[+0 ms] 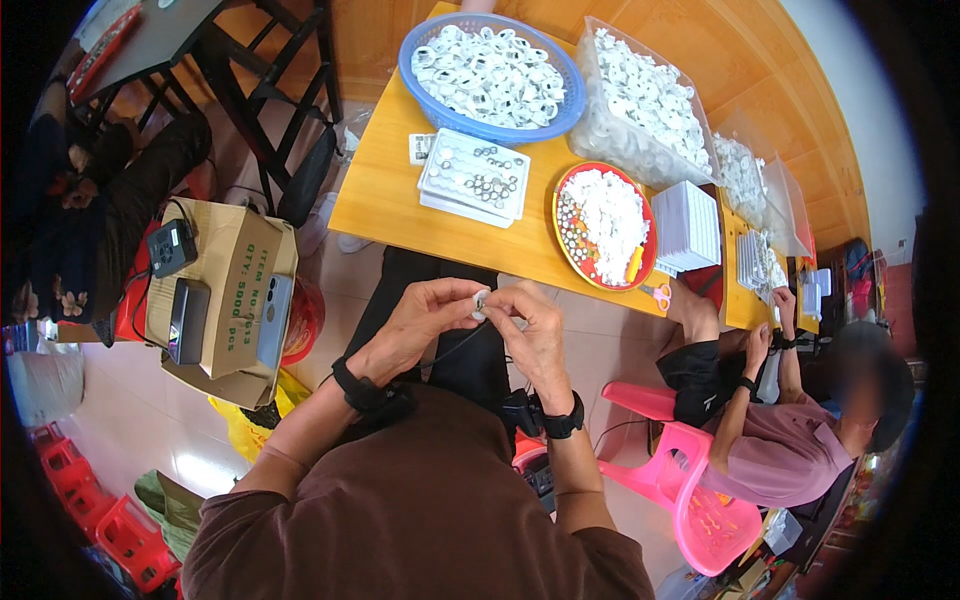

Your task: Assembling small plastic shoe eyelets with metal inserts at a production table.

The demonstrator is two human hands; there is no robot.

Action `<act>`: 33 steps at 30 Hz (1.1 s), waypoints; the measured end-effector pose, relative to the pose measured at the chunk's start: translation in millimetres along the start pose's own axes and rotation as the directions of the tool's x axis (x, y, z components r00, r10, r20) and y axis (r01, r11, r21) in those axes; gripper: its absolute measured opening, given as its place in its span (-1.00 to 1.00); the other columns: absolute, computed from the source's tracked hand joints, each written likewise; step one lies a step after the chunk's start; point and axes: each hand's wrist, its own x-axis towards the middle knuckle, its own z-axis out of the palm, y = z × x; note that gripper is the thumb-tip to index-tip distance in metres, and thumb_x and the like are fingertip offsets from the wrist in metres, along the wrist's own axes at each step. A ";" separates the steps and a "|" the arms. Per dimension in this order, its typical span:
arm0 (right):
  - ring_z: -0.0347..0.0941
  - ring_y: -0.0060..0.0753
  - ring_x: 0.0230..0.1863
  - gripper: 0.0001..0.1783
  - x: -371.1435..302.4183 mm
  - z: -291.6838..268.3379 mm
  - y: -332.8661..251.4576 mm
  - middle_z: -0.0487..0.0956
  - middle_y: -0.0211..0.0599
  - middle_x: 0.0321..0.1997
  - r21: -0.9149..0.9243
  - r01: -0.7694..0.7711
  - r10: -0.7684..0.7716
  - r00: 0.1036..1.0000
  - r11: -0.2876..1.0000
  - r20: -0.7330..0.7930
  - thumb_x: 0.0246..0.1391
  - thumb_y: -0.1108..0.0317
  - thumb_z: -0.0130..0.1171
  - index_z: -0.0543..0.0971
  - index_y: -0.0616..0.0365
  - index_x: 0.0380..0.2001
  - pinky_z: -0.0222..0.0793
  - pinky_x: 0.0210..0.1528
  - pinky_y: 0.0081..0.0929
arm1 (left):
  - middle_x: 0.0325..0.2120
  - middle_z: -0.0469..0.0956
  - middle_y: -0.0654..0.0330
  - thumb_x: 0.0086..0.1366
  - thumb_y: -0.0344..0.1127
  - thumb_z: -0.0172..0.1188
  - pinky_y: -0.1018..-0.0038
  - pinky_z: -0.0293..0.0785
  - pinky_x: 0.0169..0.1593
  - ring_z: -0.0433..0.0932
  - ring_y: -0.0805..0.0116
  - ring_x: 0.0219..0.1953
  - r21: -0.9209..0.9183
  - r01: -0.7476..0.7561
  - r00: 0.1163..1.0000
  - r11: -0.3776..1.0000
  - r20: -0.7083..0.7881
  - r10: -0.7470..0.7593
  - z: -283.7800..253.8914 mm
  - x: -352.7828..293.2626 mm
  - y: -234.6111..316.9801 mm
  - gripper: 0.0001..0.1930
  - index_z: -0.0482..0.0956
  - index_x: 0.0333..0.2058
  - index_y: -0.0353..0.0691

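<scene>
Here, a seated person in a brown shirt holds both hands together over their lap, just short of the near edge of a yellow table (380, 205). The left hand (420, 320) and right hand (530, 330) meet at the fingertips, and both pinch one small white ring (481, 299) between thumbs and forefingers. The other fingers curl loosely. Each wrist wears a black band.

On the table, nearest the hands, lies a white tray (475, 180) with small metal pieces set in rows. Behind the tray, at the table's far edge, stands a blue basket (425, 95) heaped with white rings. Right of the tray is a red plate (575, 250) holding white parts. A clear tub (620, 145) of more white parts stands behind the plate. A stack of white trays (685, 225) sits at the table's right end, and pink scissors (657, 294) lie at the near edge there.

Left of the table, a cardboard box (235, 290) stands on the floor, with dark devices resting on top. Right of the table, another person (770, 440) sits on a pink chair (690, 490), hands raised together.
</scene>
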 end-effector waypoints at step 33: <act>0.43 -0.71 -0.42 -0.82 -27.0 10.6 27.4 0.53 -0.44 -0.44 0.696 -0.309 0.405 0.914 0.648 0.029 -0.06 0.62 0.18 0.45 0.18 -0.37 0.32 -0.41 -0.79 | -0.26 0.52 0.24 0.25 -0.41 0.07 0.63 0.41 -0.13 0.47 0.56 -0.24 0.109 -0.036 0.997 0.993 0.066 0.029 6.1 0.9 -13.6 -0.77 0.52 -0.14 -0.34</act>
